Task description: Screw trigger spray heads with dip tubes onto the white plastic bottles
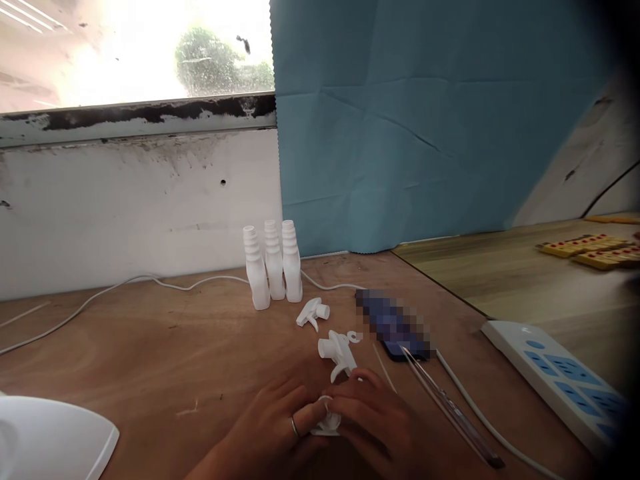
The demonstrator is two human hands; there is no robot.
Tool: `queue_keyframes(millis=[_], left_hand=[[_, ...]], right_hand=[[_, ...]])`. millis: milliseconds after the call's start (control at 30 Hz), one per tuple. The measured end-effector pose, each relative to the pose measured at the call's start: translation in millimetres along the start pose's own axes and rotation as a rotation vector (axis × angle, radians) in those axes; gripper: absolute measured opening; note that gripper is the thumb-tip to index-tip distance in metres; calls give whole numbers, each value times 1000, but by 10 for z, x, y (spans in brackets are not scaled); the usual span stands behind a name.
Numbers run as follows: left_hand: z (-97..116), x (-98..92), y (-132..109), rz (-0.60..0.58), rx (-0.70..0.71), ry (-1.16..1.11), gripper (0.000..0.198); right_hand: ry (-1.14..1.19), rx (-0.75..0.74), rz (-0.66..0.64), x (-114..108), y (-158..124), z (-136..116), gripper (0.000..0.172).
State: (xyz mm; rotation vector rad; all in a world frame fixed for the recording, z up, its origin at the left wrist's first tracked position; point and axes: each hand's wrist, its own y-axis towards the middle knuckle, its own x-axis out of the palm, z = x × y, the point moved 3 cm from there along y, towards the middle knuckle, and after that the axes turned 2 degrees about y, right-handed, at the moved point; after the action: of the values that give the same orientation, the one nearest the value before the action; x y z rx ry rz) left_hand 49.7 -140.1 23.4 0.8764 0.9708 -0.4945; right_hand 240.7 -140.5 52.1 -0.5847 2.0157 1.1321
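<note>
My left hand [280, 413], with a ring on one finger, and my right hand [373, 420] meet at the front of the table. Between their fingertips they hold a small white plastic part [327, 423], mostly covered; it looks like a trigger sprayer head. Just beyond my fingers lies a white trigger sprayer head [338, 350], and my right fingers partly overlap its near end. A small white ring-shaped piece [353, 337] is beside it. Farther back rests another trigger spray head [313, 312]. Three white bottles without caps, among them the front-left bottle [257, 277], stand upright near the wall.
A phone [393, 323], partly pixelated, lies right of the sprayer heads, with metal tweezers [450, 407] touching it. A power strip [555, 380] and white cables [480, 407] are at the right. At the left is a white curved object [55, 437]. Yellow-red items [590, 248] lie at far right.
</note>
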Motion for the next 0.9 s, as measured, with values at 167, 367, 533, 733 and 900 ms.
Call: queue_keyframes(millis=[167,367,533,733,900], left_hand=[[-4,19,4,-21,-10,33,26],[-3,15,17,39,39,51,24],[-2,43,16,62,41,71,24],[-27,105,-7,83,51,128,21],[-49,107,-11,96,95,140,22]], right_hand=[[32,31,-29,31,24,-18,28],[98,59,-26,60,9,9,19],[140,64,8,95,1,23,22],[92,9,40,105,9,14,23],[6,-69,95,170,-6,44,22]])
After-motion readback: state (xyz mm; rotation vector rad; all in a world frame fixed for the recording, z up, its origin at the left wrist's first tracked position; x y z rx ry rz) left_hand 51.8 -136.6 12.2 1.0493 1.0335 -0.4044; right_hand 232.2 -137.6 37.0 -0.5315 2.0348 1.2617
